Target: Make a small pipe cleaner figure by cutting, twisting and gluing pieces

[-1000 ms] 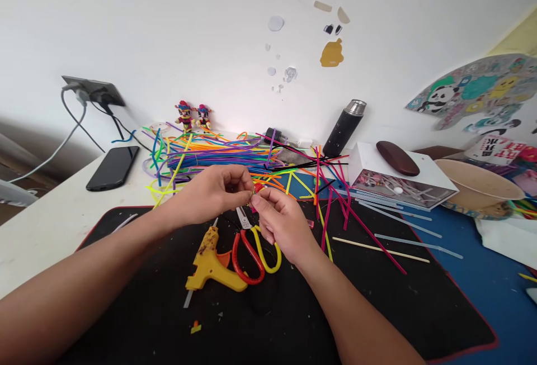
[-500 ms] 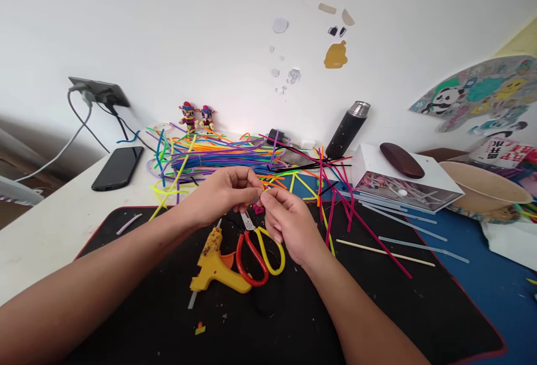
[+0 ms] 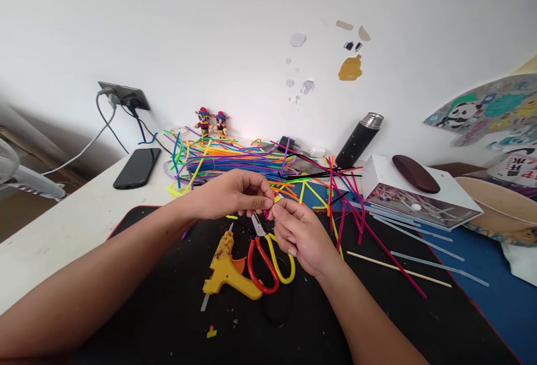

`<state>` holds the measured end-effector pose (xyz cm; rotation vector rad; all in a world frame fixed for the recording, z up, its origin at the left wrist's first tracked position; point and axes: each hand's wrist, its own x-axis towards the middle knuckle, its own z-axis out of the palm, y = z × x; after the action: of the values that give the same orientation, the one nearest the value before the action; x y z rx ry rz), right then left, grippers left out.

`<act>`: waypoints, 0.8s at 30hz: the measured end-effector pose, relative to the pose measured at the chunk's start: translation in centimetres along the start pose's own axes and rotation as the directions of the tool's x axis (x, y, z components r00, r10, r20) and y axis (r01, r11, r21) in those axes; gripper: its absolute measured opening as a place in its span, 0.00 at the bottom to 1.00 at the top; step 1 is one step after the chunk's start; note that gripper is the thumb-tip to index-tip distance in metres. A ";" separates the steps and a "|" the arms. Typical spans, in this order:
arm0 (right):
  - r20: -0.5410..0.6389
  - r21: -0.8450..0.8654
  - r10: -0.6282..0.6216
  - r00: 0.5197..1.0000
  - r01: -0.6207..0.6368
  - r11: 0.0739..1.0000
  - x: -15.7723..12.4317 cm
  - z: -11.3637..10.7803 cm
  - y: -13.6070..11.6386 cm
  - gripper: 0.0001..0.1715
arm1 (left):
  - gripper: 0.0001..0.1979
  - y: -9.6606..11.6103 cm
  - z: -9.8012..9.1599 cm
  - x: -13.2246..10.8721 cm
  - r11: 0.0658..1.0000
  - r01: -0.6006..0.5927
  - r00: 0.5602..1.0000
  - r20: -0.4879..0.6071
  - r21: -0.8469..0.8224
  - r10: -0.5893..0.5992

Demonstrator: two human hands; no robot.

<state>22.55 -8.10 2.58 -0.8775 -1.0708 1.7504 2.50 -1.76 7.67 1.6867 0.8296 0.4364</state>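
My left hand [image 3: 237, 194] and my right hand [image 3: 300, 233] meet above the mat, thumbs and fingertips pinched together. Between them peeks a small yellow piece [image 3: 277, 199]; its kind is mostly hidden by the fingers. Right below the hands lie scissors [image 3: 263, 264] with one red and one yellow handle loop, their blades partly covered by my left hand. A yellow hot glue gun [image 3: 229, 270] rests on its side to the left of the scissors. Something magenta [image 3: 267, 214] shows just behind the fingertips.
A heap of colourful pipe cleaners [image 3: 235, 161] spreads behind the hands, with two small figures [image 3: 203, 123] beyond it. A phone [image 3: 137, 168] lies left. To the right are a black flask [image 3: 359, 141], a white box [image 3: 419, 189], clear glue sticks [image 3: 440, 269] and a wooden stick [image 3: 398, 269].
My view has turned slightly, so the whole scene sits further right and a little lower. Both hands keep their pinch, and more of the yellow piece shows between the fingertips.
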 end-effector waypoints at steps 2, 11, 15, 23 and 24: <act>-0.009 0.001 -0.001 1.000 0.001 1.000 0.1 0.0 0.1 0.23 | 0.15 0.0 -0.1 -0.1 0.998 -0.005 1.000 -0.005 0.058 0.006; -0.091 -0.204 -0.075 0.993 0.055 0.977 0.3 -0.4 0.8 0.23 | 0.12 0.3 -0.3 -0.3 0.962 0.025 1.000 -0.021 0.273 -0.021; -0.100 -0.252 -0.091 0.991 0.063 0.966 0.4 -0.5 0.9 0.24 | 0.14 0.2 -0.4 -0.1 0.982 0.052 0.999 0.007 0.183 -0.054; -0.117 -0.245 -0.105 0.988 0.073 0.967 0.4 -0.4 0.7 0.23 | 0.19 -0.9 0.6 0.7 0.997 0.053 0.998 -0.041 -0.062 -0.056; -0.118 -0.241 -0.108 0.987 0.077 0.968 0.5 -0.4 0.7 0.23 | 0.19 -1.0 0.8 0.8 0.994 0.059 0.996 -0.057 -0.093 -0.064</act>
<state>22.52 -7.74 1.72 -1.0553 -1.2285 1.4872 3.27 -1.68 6.42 1.5664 0.8900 0.4772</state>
